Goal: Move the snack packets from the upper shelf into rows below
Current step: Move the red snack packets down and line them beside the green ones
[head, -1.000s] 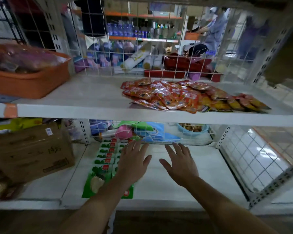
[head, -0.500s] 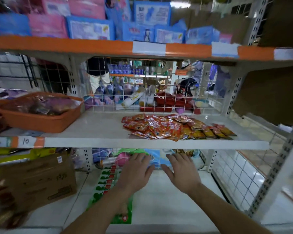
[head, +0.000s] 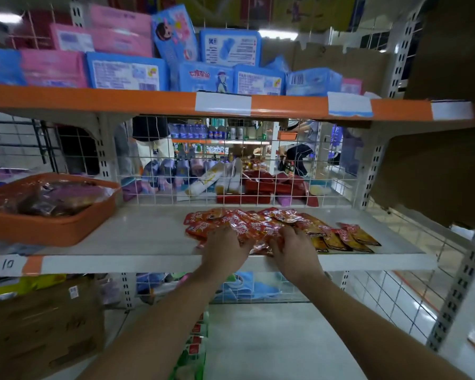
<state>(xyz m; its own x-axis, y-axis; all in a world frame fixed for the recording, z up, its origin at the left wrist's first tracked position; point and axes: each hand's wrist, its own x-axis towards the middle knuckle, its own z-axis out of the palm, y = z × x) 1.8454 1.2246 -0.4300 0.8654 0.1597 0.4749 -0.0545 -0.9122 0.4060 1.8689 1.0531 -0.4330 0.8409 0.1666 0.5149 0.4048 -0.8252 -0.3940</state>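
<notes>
Nearest, the lower shelf point(head: 272, 338) shows bare white board on its right half. A row of green bags point(head: 195, 349) runs back along the middle, and a box point(head: 39, 330) fills the left. Wire mesh point(head: 390, 297) closes the right side. Both forearms rise across the front lip of the middle shelf point(head: 121, 263). The left hand point(head: 225, 248) and right hand point(head: 294, 250) sit side by side, just apart, right at that lip. Each has its fingers curled down into the near edge of the packets point(head: 258, 226), gripping them, with the tips hidden among the wrappers. The packets lie in a loose, overlapping heap right of centre on the middle shelf, trailing off to the right. Bare board separates the heap from an orange tray point(head: 47, 226) at the left, and more lies behind it up to the wire grid point(head: 231, 174) at the back. Overhead, the top shelf point(head: 93, 101) carries blue and pink packs point(head: 126, 71), and its orange edge hangs low above the hands.
</notes>
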